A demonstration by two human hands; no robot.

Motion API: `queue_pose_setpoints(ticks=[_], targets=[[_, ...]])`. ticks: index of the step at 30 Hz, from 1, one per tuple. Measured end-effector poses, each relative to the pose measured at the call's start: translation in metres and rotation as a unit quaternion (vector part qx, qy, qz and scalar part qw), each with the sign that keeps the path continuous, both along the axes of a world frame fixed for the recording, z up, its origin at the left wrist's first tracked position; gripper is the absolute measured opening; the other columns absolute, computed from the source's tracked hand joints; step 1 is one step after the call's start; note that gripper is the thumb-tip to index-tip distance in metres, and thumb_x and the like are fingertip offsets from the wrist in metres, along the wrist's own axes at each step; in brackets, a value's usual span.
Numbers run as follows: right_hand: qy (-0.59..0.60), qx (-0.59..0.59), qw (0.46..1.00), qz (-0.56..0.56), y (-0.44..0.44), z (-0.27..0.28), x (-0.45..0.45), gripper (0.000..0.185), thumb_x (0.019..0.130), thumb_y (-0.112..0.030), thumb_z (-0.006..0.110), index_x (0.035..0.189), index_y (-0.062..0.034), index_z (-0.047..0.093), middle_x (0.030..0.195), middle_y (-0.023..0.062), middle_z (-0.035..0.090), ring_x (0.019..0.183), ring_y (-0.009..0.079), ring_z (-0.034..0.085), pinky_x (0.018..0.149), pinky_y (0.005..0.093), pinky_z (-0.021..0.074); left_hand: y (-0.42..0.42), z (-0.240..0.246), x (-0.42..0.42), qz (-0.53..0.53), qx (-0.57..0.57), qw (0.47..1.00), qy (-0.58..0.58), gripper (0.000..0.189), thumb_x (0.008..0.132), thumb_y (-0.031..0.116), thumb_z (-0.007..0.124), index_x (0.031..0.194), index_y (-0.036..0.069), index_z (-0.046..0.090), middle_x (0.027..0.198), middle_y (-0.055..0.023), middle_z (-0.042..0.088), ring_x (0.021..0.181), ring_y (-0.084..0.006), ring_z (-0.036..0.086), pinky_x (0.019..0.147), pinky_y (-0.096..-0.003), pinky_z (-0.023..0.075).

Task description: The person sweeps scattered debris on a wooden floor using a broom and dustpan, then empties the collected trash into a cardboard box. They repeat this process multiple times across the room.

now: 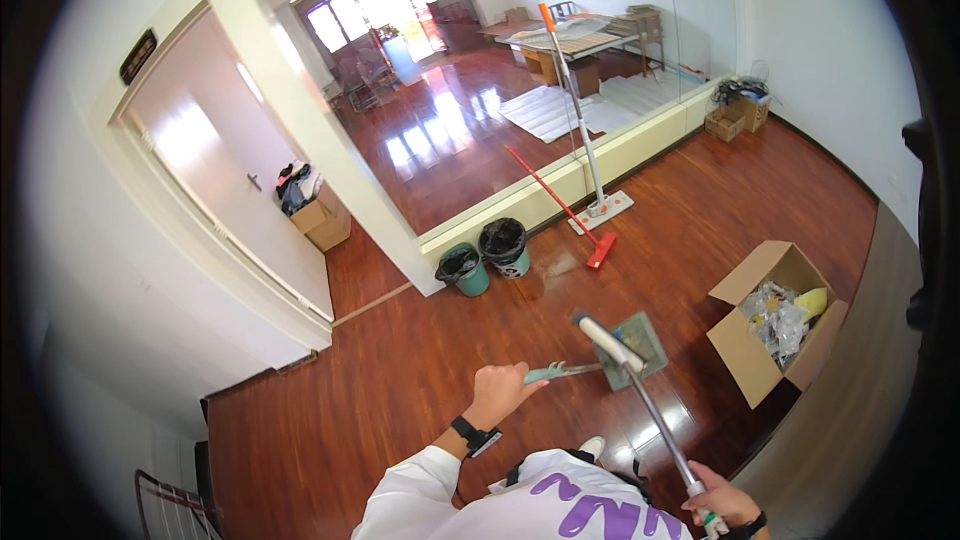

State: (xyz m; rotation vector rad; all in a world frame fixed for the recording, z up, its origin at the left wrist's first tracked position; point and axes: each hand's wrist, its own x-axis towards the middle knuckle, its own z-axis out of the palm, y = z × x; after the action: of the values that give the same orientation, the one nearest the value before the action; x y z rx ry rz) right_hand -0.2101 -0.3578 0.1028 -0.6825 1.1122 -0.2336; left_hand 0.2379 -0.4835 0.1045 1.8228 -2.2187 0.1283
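My left hand (501,391) grips the green handle of a dustpan (645,356), whose flat pan lies at the lower centre-right. In my right hand (724,499) is the grey pole of a broom or brush (658,411). Its head, with a pale bar and dark edge, lies over the near side of the dustpan, partly hiding it. Whether the pan touches the floor I cannot tell. Some bluish debris shows on the pan beside the brush head.
Two bins (471,283) with black liners stand by the glass partition. A flat mop (602,211) and a red-handled tool (602,249) lean there. An open cardboard box (731,349) with plastic waste stands right. Boxes of cables (725,124) stand in the far corner. A door (225,157) is left.
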Motion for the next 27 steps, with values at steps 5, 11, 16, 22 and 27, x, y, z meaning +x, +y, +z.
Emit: queue_pose_setpoints(ticks=[5, 11, 16, 22, 27], targets=[[0.027, -0.027, 0.998, -0.054, -0.059, 0.041, -0.032, 0.094, 0.075, 0.011, 0.064, 0.154, -0.0084, 0.016, 0.073, 0.0118, 0.060, 0.050, 0.0200, 0.060, 0.045, 0.0313, 0.0474, -0.108, 0.035, -0.047, -0.039, -0.049, 0.998, -0.014, 0.049, 0.076, 0.058, 0.072, 0.064, 0.012, 0.059, 0.051, -0.0088, 0.056, 0.047, -0.0292, 0.058, 0.044, -0.0391, 0.0431], [0.043, -0.055, 0.988, -0.140, -0.107, 0.055, -0.083, 0.093, 0.076, 0.008, 0.062, 0.154, -0.0077, 0.015, 0.075, 0.0110, 0.059, 0.050, 0.0192, 0.060, 0.045, 0.0298, 0.0469, -0.221, 0.059, -0.143, -0.116, -0.105, 0.987, -0.025, 0.049, 0.073, 0.056, 0.074, 0.062, 0.012, 0.056, 0.053, -0.0079, 0.056, 0.048, -0.0295, 0.056, 0.046, -0.0396, 0.0408], [0.047, -0.071, 0.977, -0.196, -0.127, 0.058, -0.139, 0.096, 0.075, 0.008, 0.063, 0.155, -0.0073, 0.012, 0.077, 0.0093, 0.060, 0.052, 0.0187, 0.060, 0.047, 0.0294, 0.0474, -0.283, 0.066, -0.238, -0.179, -0.126, 0.976, -0.008, 0.048, 0.069, 0.053, 0.078, 0.060, 0.012, 0.055, 0.051, -0.0068, 0.054, 0.045, -0.0285, 0.053, 0.044, -0.0371, 0.0392], [0.048, -0.037, 0.963, -0.264, -0.150, 0.084, -0.182, 0.094, 0.077, 0.004, 0.063, 0.155, -0.0061, 0.012, 0.080, 0.0088, 0.059, 0.055, 0.0167, 0.059, 0.049, 0.0281, 0.0467, -0.354, 0.071, -0.343, -0.262, -0.131, 0.956, -0.021, 0.047, 0.069, 0.055, 0.077, 0.065, 0.012, 0.058, 0.054, -0.0099, 0.054, 0.050, -0.0326, 0.056, 0.047, -0.0407, 0.0406], [0.032, -0.023, 0.929, -0.368, -0.160, 0.090, -0.197, 0.084, 0.078, 0.004, 0.059, 0.152, -0.0088, 0.022, 0.098, 0.0066, 0.059, 0.061, 0.0111, 0.056, 0.050, 0.0241, 0.0454, -0.414, 0.070, -0.423, -0.388, -0.150, 0.908, -0.053, 0.046, 0.071, 0.049, 0.076, 0.064, 0.012, 0.051, 0.053, -0.0069, 0.054, 0.049, -0.0285, 0.055, 0.051, -0.0387, 0.0409]])
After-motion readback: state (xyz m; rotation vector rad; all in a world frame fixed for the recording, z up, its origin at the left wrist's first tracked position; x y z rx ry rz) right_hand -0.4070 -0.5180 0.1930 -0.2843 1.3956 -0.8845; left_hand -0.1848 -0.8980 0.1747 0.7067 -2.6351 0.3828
